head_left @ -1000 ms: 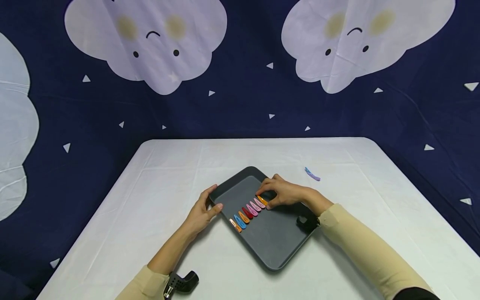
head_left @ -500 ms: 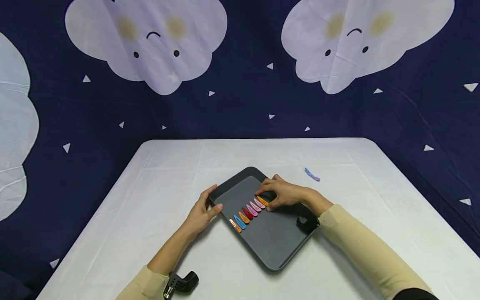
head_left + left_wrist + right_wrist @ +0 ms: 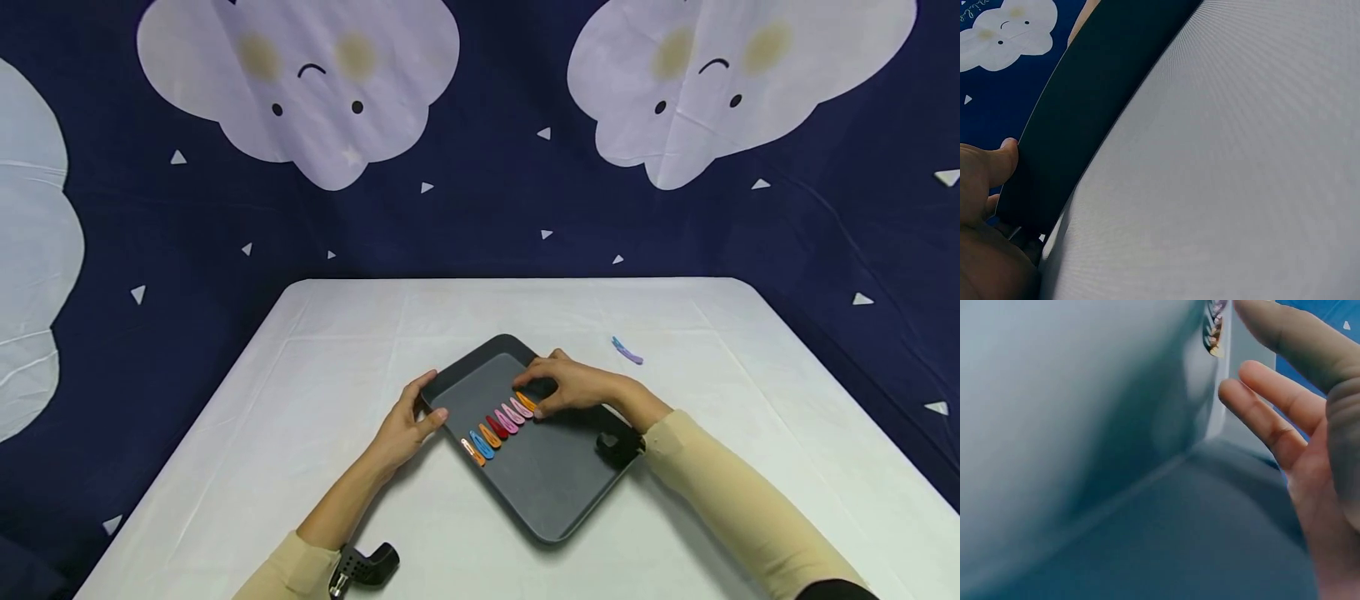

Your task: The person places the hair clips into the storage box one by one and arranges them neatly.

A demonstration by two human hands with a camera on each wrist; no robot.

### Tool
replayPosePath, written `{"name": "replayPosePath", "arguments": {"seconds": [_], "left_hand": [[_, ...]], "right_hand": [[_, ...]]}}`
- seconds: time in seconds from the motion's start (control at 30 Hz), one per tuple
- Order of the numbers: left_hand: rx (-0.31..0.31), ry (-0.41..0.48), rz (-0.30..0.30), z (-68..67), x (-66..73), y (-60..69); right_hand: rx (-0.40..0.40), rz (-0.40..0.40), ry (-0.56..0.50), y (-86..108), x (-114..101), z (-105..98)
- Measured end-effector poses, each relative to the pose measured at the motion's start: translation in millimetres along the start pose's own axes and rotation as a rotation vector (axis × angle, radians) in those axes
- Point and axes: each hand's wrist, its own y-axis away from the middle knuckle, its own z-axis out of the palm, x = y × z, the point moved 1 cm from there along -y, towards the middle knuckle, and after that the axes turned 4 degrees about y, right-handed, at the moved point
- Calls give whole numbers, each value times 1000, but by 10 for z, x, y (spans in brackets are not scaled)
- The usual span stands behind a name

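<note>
A dark grey rectangular tray (image 3: 570, 492) lies turned cornerwise on the white table. A slanted row of several hair clips runs across it: orange, blue, red and pink. At the row's upper right end is an orange hair clip (image 3: 527, 402); my right hand (image 3: 573, 387) pinches it lengthwise between thumb and index finger. In the right wrist view the thumb (image 3: 1291, 337) hides part of the clip row (image 3: 1214, 331). My left hand (image 3: 401, 429) grips the tray's left corner, thumb over the rim. Its fingers under the rim are mostly hidden in the left wrist view.
A blue and purple hair clip (image 3: 627, 351) lies on the white tablecloth (image 3: 360, 317), behind the right forearm. A dark blue cloth (image 3: 487, 225) with clouds hangs beyond the table. Black wrist cameras sit on both arms; the right one (image 3: 618, 446) is over the tray.
Both hands keep their places on the tray and the orange clip. The whole head view has shifted very slightly; nothing else has visibly moved.
</note>
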Motion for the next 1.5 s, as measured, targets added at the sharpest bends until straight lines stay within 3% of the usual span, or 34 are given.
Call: {"name": "replayPosePath", "arguments": {"seconds": [0.37,0.8,1.5], "left_hand": [[1,-8,-3,-1,13,3],[3,-7,-2,-6,10,14],[1,-2,11,0,-3,15]], "right_hand": [[114,27,-115,149,-30,-326],[249,82,-85,355,163,-602],[355,270,-56,830,836,-658]]}}
